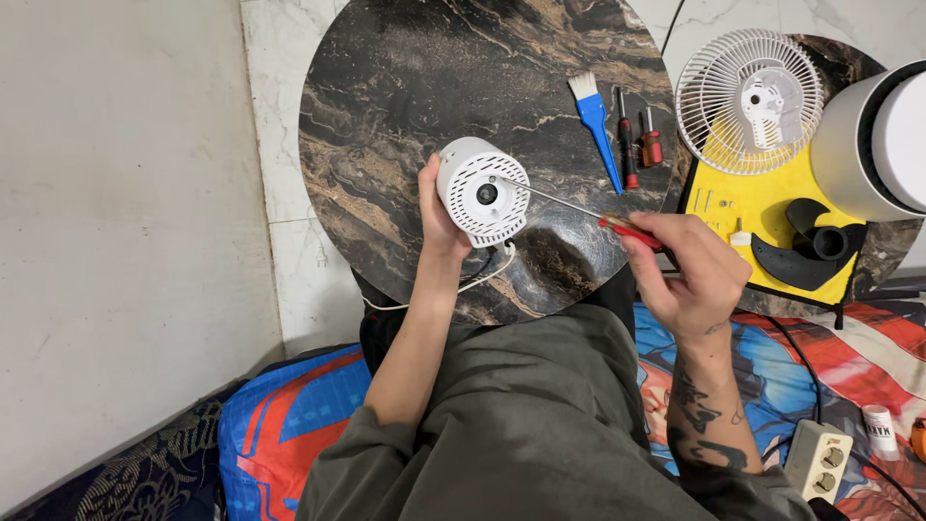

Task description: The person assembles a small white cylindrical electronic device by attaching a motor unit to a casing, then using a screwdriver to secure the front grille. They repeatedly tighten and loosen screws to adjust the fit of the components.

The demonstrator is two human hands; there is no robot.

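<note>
Left hand: the left hand [436, 214] is wrapped around the side of a white fan motor housing [479, 190], fingers behind it, thumb on the near side; it holds the housing just above the near part of the table
Motor housing: a short white cylinder, its slotted round face turned up toward the camera, a dark hole at its centre; a white cord [461, 286] trails from its near side over the table edge
Right hand: the right hand [693, 268] is clenched on the red handle of a screwdriver [579, 205]; the thin metal shaft runs left and the tip meets the slotted face beside the centre hole
Table: a round dark marble table [405, 87]
Far right of table: a blue brush [595, 121]; two small red-handled screwdrivers [639, 140] just beside it
Right: a white fan grille [748, 101] lying partly on a yellow sheet [767, 207]; a black fan blade [808, 246] near it on the sheet; a white power strip [818, 458] at near right
</note>
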